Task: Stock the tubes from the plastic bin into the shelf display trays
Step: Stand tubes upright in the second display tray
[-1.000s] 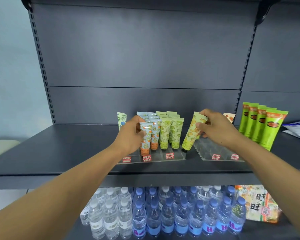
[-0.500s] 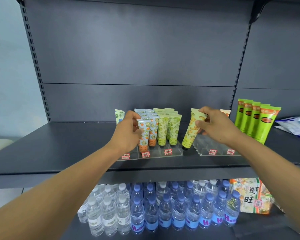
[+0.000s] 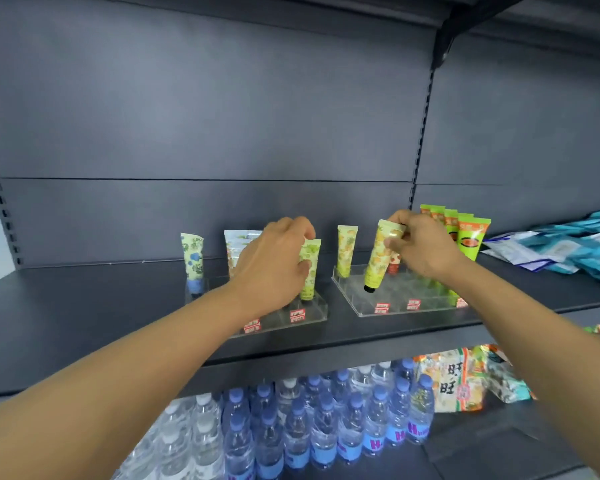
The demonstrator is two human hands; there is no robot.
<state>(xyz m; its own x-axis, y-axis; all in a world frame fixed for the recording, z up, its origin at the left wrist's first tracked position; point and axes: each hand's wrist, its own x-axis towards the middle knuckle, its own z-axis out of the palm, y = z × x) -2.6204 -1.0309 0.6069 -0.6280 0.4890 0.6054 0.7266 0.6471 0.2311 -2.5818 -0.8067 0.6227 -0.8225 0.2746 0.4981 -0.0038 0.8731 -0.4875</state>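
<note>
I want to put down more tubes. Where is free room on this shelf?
Free: front slots of the right tray, before the tilted tube the right hand holds; bare shelf left of the blue-flowered tube. Crowded: left tray under the left hand.

- Bottles (image 3: 374, 441) on the lower shelf: blue labels with a large pink "H"; the remaining letters are too blurred to read
- Snack bag (image 3: 452, 381) beside the bottles: two black characters, "旺旺"
- Red price tags (image 3: 297, 315) on the tray fronts: print too small to read
- Green tubes (image 3: 470, 237): label unreadable
</note>
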